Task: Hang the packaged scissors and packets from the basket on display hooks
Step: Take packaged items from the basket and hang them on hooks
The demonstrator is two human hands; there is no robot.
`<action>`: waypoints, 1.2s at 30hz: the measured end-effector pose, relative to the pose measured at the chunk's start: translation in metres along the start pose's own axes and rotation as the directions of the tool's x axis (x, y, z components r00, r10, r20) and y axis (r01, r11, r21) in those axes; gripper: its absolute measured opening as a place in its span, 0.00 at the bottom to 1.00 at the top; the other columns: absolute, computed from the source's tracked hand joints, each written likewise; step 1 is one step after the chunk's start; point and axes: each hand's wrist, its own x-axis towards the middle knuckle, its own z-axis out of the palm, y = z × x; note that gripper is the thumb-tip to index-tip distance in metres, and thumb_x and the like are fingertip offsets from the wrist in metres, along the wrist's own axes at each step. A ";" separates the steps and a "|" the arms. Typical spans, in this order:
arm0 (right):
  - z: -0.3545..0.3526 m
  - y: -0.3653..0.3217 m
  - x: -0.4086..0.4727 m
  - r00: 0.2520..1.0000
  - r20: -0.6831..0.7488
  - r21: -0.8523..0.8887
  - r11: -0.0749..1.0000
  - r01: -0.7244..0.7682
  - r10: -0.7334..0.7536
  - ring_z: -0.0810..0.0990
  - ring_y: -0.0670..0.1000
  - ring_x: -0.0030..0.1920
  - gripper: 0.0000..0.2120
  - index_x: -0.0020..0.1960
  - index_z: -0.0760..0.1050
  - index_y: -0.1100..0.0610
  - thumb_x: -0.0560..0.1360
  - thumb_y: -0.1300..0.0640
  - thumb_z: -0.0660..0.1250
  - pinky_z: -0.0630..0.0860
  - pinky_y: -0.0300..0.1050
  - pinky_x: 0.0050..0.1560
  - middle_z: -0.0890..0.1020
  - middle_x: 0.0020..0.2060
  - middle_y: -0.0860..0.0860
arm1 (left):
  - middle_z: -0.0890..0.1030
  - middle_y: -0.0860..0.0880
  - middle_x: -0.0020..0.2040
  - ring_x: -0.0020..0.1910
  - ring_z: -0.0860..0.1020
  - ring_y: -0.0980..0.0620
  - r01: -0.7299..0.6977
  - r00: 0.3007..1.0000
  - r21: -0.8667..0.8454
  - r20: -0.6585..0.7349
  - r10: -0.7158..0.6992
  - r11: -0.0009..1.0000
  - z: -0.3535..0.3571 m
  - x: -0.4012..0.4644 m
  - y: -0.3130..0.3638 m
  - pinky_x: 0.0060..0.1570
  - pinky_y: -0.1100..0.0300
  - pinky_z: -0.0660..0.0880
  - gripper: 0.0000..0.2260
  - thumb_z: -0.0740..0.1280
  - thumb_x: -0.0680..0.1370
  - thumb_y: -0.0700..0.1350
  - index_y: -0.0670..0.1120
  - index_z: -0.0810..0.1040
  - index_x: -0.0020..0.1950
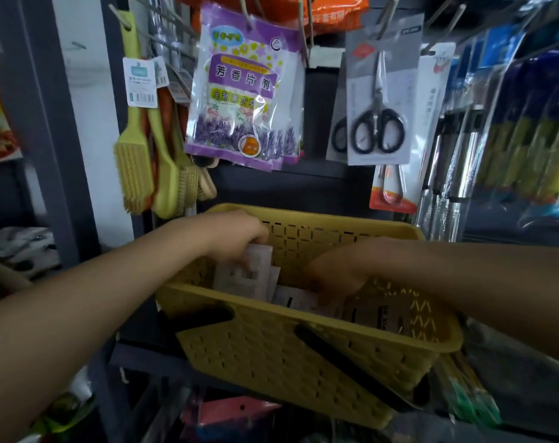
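In the lower middle of the frame a yellow basket (271, 353) tilts toward the camera, and both hands are inside it. Largest risk, as I judge it: the basket looks propped rather than flat, so a hard tug could tip it and spill the stock. Inside lie pale packets (300, 297), stacked loosely. The left hand (239, 233) has its grip pinching a white packet (244, 274) by its top edge; a thin pinch could let it slip. The right hand (338, 270) digs among the packets, its grip hidden, so I cannot tell. In the upper frame, purple sachets (239, 87) and carded scissors (378, 103) already hang on hooks.
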 end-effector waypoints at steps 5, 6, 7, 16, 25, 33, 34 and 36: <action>0.006 0.011 0.006 0.997 0.048 0.079 0.995 -0.059 0.056 0.78 0.53 0.52 0.19 0.64 0.73 0.60 0.76 0.53 0.64 0.74 0.47 0.52 0.79 0.53 0.53 | 0.74 0.52 0.37 0.37 0.73 0.52 -0.032 0.971 -0.161 -0.240 -0.007 0.986 -0.011 -0.014 -0.013 0.36 0.54 0.68 0.08 0.70 0.72 0.45 0.51 0.70 0.40; 0.005 0.012 0.006 0.996 0.068 0.118 0.991 -0.060 0.052 0.77 0.51 0.46 0.18 0.61 0.75 0.61 0.76 0.53 0.65 0.74 0.45 0.46 0.79 0.46 0.51 | 0.75 0.51 0.38 0.38 0.73 0.51 -0.036 0.958 -0.183 -0.287 -0.018 0.982 -0.013 -0.017 -0.016 0.37 0.54 0.69 0.08 0.70 0.72 0.45 0.49 0.70 0.42; 0.004 0.014 0.006 0.995 0.091 0.146 0.988 -0.053 0.040 0.76 0.49 0.41 0.15 0.57 0.76 0.60 0.75 0.52 0.66 0.73 0.42 0.42 0.78 0.41 0.49 | 0.75 0.50 0.39 0.39 0.74 0.49 -0.039 0.944 -0.198 -0.330 -0.029 0.979 -0.014 -0.021 -0.019 0.37 0.54 0.68 0.08 0.69 0.72 0.45 0.47 0.70 0.43; -0.026 0.026 -0.012 0.994 -0.067 0.444 0.895 -0.051 0.090 0.77 0.48 0.42 0.08 0.55 0.75 0.56 0.77 0.57 0.63 0.74 0.38 0.37 0.78 0.46 0.52 | 0.80 0.44 0.42 0.39 0.77 0.44 -0.045 0.696 -0.273 -0.699 -0.166 0.961 -0.017 -0.054 -0.015 0.39 0.47 0.75 0.07 0.65 0.75 0.45 0.45 0.69 0.49; -0.050 0.037 -0.057 0.639 -0.740 0.571 0.700 0.429 0.212 0.78 0.50 0.39 0.09 0.54 0.74 0.57 0.75 0.57 0.67 0.75 0.38 0.38 0.82 0.46 0.59 | 0.81 0.42 0.47 0.42 0.78 0.42 -0.128 0.360 -0.192 -0.923 -0.135 0.973 -0.022 -0.062 0.012 0.37 0.48 0.76 0.09 0.63 0.77 0.46 0.44 0.71 0.55; -0.039 0.022 -0.052 0.523 -0.829 0.014 0.928 0.373 -0.198 0.71 0.23 0.37 0.22 0.69 0.69 0.56 0.76 0.58 0.66 0.65 0.21 0.38 0.74 0.43 0.40 | 0.81 0.45 0.47 0.46 0.76 0.48 -0.205 0.395 0.198 -0.880 0.266 0.959 -0.014 -0.065 0.028 0.43 0.53 0.74 0.05 0.59 0.78 0.46 0.48 0.71 0.51; -0.035 0.024 -0.049 0.515 -0.834 0.016 0.924 0.381 -0.198 0.70 0.23 0.35 0.19 0.66 0.72 0.57 0.76 0.59 0.66 0.64 0.21 0.38 0.75 0.43 0.41 | 0.81 0.45 0.48 0.47 0.75 0.49 -0.249 0.394 0.207 -0.871 0.294 0.946 -0.012 -0.067 0.029 0.45 0.54 0.73 0.05 0.59 0.78 0.46 0.48 0.71 0.51; -0.029 0.026 -0.048 0.474 -0.863 0.027 0.919 0.392 -0.177 0.71 0.24 0.34 0.14 0.62 0.77 0.58 0.76 0.60 0.65 0.64 0.20 0.37 0.78 0.41 0.41 | 0.80 0.46 0.49 0.50 0.74 0.51 -0.339 0.406 0.190 -0.854 0.325 0.922 -0.008 -0.070 0.032 0.49 0.58 0.72 0.05 0.61 0.77 0.47 0.48 0.71 0.50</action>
